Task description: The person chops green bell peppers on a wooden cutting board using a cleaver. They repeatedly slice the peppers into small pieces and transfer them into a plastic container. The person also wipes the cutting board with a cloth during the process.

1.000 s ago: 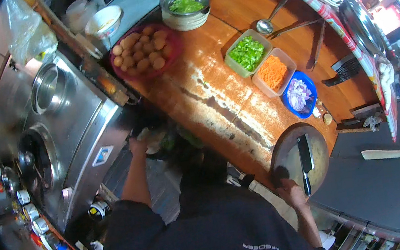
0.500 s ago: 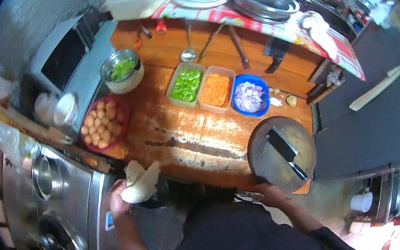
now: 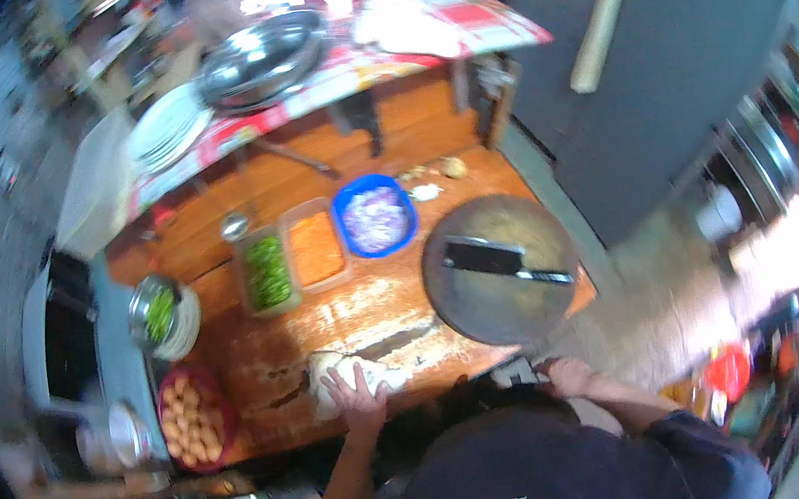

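Note:
My left hand [image 3: 362, 402] lies on a white cloth [image 3: 341, 359], its fingers spread, pressing the cloth to the wooden table [image 3: 228, 323] near the front edge. My right hand [image 3: 568, 378] is low by my body, just beyond the table's front edge and below the round chopping board [image 3: 546, 286]. Its fingers are blurred, and I cannot tell whether it holds anything; a small whitish object [image 3: 515, 373] shows beside it. A cleaver [image 3: 483, 256] with a black handle rests across the board.
Tubs of chopped greens [image 3: 268, 272] and shredded carrot [image 3: 318, 248] stand beside a blue bowl [image 3: 342, 196] of chopped onion. A basket of eggs [image 3: 227, 436] and stacked bowls [image 3: 180, 331] are at the left. Plates [image 3: 166, 127] and steel bowls [image 3: 264, 60] sit on a raised shelf.
The white cloth was bunched in my left hand off the table's edge; now it is spread on the tabletop under that hand. My view has turned to the right.

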The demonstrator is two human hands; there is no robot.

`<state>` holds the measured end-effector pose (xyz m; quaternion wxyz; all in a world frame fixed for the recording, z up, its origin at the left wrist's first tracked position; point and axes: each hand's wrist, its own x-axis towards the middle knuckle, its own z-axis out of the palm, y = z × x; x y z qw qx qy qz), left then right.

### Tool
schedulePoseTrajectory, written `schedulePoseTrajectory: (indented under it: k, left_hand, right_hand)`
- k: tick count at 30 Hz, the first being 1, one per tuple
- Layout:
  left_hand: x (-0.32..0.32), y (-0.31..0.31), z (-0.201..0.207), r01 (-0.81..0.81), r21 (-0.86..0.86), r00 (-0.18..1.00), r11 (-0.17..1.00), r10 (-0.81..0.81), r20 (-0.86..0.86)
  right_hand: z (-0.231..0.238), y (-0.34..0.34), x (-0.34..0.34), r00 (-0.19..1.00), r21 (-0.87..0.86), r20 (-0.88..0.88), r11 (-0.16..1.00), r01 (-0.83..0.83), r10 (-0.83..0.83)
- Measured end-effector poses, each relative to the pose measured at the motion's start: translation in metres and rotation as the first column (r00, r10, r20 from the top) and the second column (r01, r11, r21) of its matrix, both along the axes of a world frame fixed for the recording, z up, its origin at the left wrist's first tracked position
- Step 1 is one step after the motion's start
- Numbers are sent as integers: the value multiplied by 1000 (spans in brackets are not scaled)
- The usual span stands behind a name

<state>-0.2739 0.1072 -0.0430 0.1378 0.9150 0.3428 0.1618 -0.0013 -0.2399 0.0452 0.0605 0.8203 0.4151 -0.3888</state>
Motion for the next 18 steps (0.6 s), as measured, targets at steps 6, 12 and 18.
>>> schedulePoseTrajectory:
  k: [6,12,18]
  left_hand:
    - [98,31,-18,385,58,919,921,-377,-118]
    - [119,12,-18,289,69,956,955,-284,-73]
    - [90,33,-60,247,361,969,900,-233,-82]
  right_hand:
    - [-42,-133,-61,915,-260,-28,887,382,-402]
    - [-89,-255,-179,532,-158,-32,530,833,-846]
    - [-105,-281,-206,613,-223,-158,632,742,-774]
